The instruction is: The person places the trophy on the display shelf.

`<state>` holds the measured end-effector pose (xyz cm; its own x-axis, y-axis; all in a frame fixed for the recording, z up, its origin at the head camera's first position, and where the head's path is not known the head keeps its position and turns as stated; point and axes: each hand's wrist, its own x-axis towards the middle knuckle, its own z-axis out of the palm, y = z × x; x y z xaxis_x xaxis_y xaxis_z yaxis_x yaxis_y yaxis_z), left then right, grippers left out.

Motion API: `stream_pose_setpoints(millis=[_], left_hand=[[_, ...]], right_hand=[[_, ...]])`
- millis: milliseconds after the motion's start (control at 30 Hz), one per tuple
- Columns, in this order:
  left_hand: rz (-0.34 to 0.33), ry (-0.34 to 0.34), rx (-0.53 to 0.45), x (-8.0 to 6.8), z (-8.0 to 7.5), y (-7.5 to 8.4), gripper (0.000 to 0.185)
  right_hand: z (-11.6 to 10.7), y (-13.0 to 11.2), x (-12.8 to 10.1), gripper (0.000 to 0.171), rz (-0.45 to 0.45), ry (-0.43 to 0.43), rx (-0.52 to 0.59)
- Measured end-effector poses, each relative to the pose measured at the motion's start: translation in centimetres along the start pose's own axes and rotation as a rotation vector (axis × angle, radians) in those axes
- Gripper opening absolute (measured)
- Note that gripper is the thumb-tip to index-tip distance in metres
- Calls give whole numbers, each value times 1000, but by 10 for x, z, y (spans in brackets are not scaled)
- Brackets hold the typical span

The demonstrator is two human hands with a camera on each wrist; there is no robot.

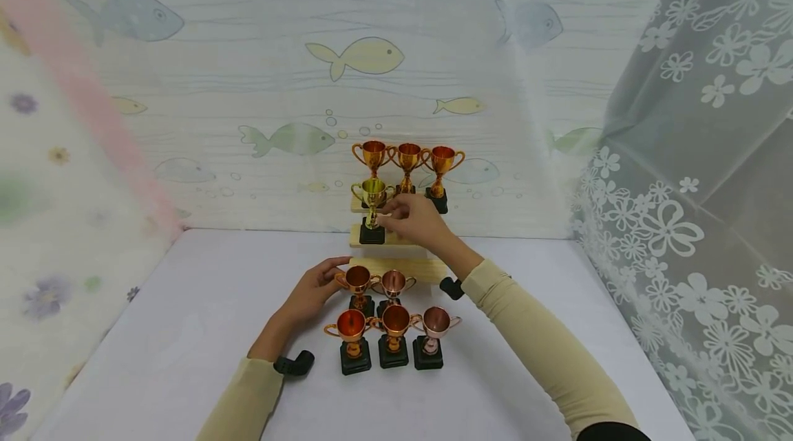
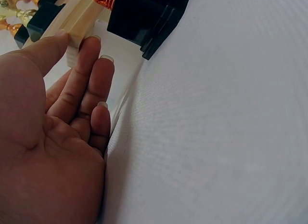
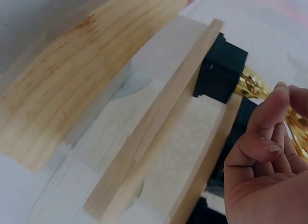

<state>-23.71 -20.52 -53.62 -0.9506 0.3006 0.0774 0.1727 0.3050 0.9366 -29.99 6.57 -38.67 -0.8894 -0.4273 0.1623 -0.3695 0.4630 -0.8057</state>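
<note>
Gold trophy (image 1: pixel 372 201) stands upright on the middle step of a small wooden stepped stand (image 1: pixel 396 265), its black base at the left end of that step. Right hand (image 1: pixel 416 219) is raised just to the trophy's right, fingers curled, fingertips at the cup's right handle and stem. From the head view I cannot tell whether the grip actually closes on the trophy or only touches it; in the right wrist view the fingers (image 3: pixel 269 118) are bent inward with the gold cup (image 3: pixel 252 84) just beyond them, not plainly clasped.

Top step of the stand carries three copper-orange trophies (image 1: pixel 409 164) in a row, directly behind and above the gold one.

Left hand (image 1: pixel 312 292) lies low on the white tabletop (image 1: pixel 186 331), fingers fairly straight and relaxed, fingertips beside the left rear copper trophy (image 1: pixel 358 284) of a group of five standing in front of the stand. Left wrist view shows the palm open, fingertips (image 2: pixel 91 46) near the stand's wooden edge and a black base; this grip holds nothing.

Front group: two trophies in the rear row, three in the front row (image 1: pixel 393 334), all upright on black bases, close together.

Both forearms wear beige sleeves. Fish-pattern backdrop behind, floral lace curtain at right.
</note>
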Motion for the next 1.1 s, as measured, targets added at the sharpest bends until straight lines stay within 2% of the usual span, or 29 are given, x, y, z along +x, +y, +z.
stream_pose_setpoints(millis=[267,600,867,1100], left_hand=[[-2,4,-6,1,0,-4,50],[6,6,15,0,1,-2,50],[-1,10,25,-3,3,-1,51],[-8,16,13,-2,3,2,50]], right_hand=[[-19,8,-26,22,9,20,116],[-32,31,-84,11,-37,104,192],[-34,50,-123,12,-8,159,198],[-30,65,-149,12,36,152,179]])
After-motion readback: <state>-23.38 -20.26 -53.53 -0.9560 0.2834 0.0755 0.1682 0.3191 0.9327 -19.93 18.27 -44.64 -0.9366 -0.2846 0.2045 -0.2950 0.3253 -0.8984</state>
